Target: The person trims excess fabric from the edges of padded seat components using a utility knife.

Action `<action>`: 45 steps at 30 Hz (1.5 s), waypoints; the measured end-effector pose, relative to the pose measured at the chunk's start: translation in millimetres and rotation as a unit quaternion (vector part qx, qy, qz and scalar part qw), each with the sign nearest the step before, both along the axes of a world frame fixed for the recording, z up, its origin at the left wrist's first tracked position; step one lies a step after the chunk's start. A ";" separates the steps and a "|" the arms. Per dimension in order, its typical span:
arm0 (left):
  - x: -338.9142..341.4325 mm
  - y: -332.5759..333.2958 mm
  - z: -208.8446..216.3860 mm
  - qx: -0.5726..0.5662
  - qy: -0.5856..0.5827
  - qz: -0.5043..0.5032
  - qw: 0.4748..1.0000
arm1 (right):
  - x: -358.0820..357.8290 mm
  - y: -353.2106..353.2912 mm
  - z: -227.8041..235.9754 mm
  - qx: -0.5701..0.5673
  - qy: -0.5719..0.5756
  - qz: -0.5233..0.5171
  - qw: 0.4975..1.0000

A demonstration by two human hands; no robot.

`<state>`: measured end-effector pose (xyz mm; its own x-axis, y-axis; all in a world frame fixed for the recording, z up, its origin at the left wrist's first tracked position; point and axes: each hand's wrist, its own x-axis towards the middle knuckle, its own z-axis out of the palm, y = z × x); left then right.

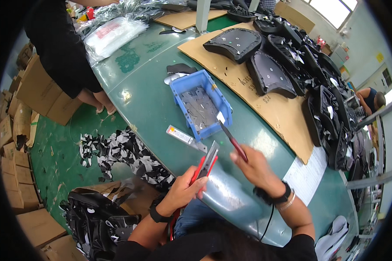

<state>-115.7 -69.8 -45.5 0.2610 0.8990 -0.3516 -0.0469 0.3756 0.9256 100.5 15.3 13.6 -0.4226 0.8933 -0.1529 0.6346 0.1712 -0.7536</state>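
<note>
My left hand [184,188] is closed around a red utility knife [206,162], its metal channel pointing up and away from me. To its right, my right hand [256,167] grips a slim red-and-dark tool [233,141]. A pale piece shows at that tool's far tip, over the near right rim of the blue plastic bin [224,106]; I cannot tell whether it touches. Flat grey pieces [198,106] lie in the bin. Between the bin and my left hand rests a narrow labelled plastic case [180,135] on the green tabletop [152,104].
Black padded panels [270,74] are piled on a cardboard sheet [287,117] at the right. Plastic bags [113,37] lie at the far left, beside a standing person [56,48]. Fabric scraps [130,152] and cartons [43,228] are on the floor. A paper sheet [307,176] lies right of my hand.
</note>
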 end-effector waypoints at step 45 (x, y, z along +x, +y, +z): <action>-205.1 -371.7 -159.0 0.022 -0.259 0.889 0.376 | -406.6 -201.3 -65.9 -0.379 0.079 0.409 0.827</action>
<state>-320.8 -441.5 -204.5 -0.7441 -0.1849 -0.6419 -0.3661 -0.6909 0.6234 -306.1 -186.0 -52.3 -0.9057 -0.0274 -0.4231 0.4240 -0.0655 -0.9033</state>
